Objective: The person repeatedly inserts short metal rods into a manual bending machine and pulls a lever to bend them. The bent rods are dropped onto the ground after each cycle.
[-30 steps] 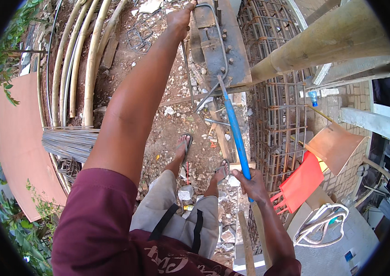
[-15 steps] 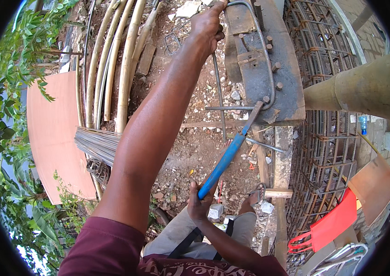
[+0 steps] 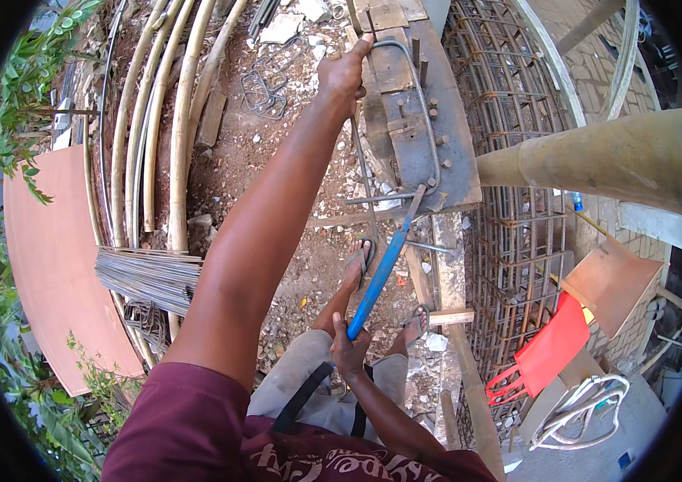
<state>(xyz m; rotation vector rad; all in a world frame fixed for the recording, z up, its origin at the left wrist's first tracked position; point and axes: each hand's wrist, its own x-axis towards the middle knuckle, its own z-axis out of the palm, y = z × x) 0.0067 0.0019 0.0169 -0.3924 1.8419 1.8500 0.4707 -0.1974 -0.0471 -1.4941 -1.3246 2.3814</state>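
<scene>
Fingers first: those of the right hand (image 3: 350, 349) wrap closed round the lower end of the blue bar (image 3: 378, 283). We see the bar slant up and away to the plate (image 3: 463, 178), its bare tip against the bent rod (image 3: 381, 198) by the nearest of the pegs (image 3: 432, 113). The rod lies on the plate along the pegs, tail out past the left edge. At its far bend the left hand (image 3: 344, 74) is closed on it; a straight length hangs below that fist, likely the same rod.

Risks, as we judge them: an off-line pull could slip the tip off the rod and throw the right hand back at the body. A loose left grip could let the rod twist up off the pegs; fingers strayed inward could be pinched.

Room: the bar has most swing leftward, over the rubble (image 3: 317, 265), though the left foot (image 3: 355, 261) stands below. Rightward we are hemmed by the plate's edge, then the rebar cage (image 3: 509, 217) and the thick post (image 3: 598, 161). Farther left, the rod bundle (image 3: 152, 277) and poles (image 3: 188, 136) stand well apart.
</scene>
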